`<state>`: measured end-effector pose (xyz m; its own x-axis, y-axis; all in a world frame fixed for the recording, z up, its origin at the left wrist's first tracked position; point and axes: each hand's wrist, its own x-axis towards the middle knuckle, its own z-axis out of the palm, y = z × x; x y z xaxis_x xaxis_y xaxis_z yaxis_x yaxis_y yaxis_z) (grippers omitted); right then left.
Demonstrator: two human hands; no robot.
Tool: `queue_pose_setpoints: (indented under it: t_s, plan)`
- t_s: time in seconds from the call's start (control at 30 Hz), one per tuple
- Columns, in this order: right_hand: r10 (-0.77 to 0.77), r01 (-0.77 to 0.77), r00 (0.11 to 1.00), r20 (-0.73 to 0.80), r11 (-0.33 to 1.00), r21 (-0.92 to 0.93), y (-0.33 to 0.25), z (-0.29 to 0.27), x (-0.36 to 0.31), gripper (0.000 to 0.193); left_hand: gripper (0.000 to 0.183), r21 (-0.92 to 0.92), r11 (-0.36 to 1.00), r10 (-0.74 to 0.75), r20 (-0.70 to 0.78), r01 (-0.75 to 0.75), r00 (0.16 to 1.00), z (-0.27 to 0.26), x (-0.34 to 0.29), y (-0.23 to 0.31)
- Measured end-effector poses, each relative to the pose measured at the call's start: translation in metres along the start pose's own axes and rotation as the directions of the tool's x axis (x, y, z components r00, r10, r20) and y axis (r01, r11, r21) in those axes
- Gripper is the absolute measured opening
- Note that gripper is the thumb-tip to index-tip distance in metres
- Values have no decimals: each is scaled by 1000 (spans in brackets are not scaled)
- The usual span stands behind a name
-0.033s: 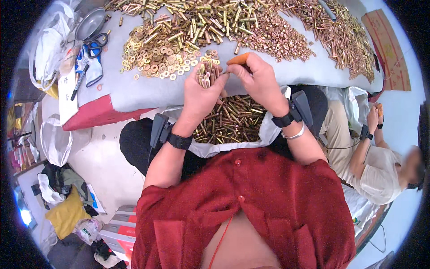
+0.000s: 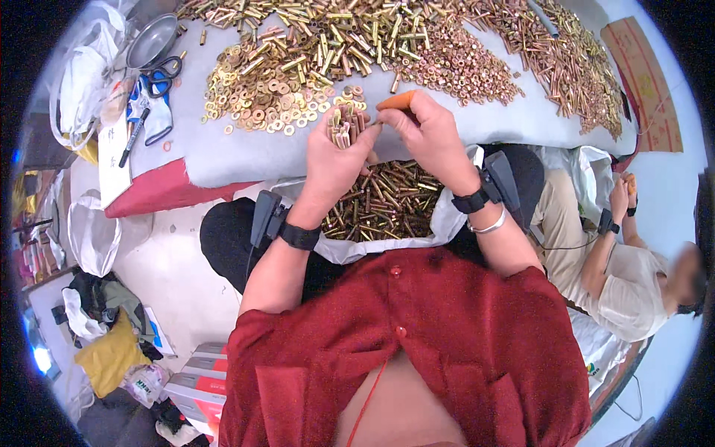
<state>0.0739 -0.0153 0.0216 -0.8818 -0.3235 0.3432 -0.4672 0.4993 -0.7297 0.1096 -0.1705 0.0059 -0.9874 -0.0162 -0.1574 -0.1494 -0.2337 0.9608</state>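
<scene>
My left hand (image 2: 337,160) is closed around a bundle of upright brass-coloured metal sleeves (image 2: 344,128), their ends pointing up. My right hand (image 2: 430,134), with an orange finger cover (image 2: 397,100) on its index finger, pinches close against my left thumb tip. Whatever lies between those right fingertips is too small to make out. Below both hands, a white bag (image 2: 447,216) lies open in my lap, holding many assembled metal anchor bolts (image 2: 383,201). Just beyond my hands is a heap of flat golden washers (image 2: 261,93), and right of it a heap of small coppery nuts (image 2: 465,67).
Loose metal sleeves (image 2: 335,37) cover the far middle of the grey-covered table (image 2: 238,156). Thin bolts (image 2: 562,67) are heaped at the far right. Scissors (image 2: 160,77), a marker pen (image 2: 134,138) and a metal bowl (image 2: 151,41) lie left. Another person (image 2: 633,276) sits at right.
</scene>
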Motion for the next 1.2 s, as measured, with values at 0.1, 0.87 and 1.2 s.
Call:
queue_pose_setpoints:
  t_s: [0.1,0.87,1.2]
  plan:
    - [300,-319,947,115,921,225,-3,-1,-2,17,21,20,1000,-13,6,13,1000,-2,-1,0]
    - [-187,215,969,163,960,-178,11,-11,5,11,17,434,803,444,23,-410,895,-3,7,-21]
    - [29,105,950,310,908,-405,10,-10,26,30,14,-77,993,-90,15,91,996,-1,15,-8]
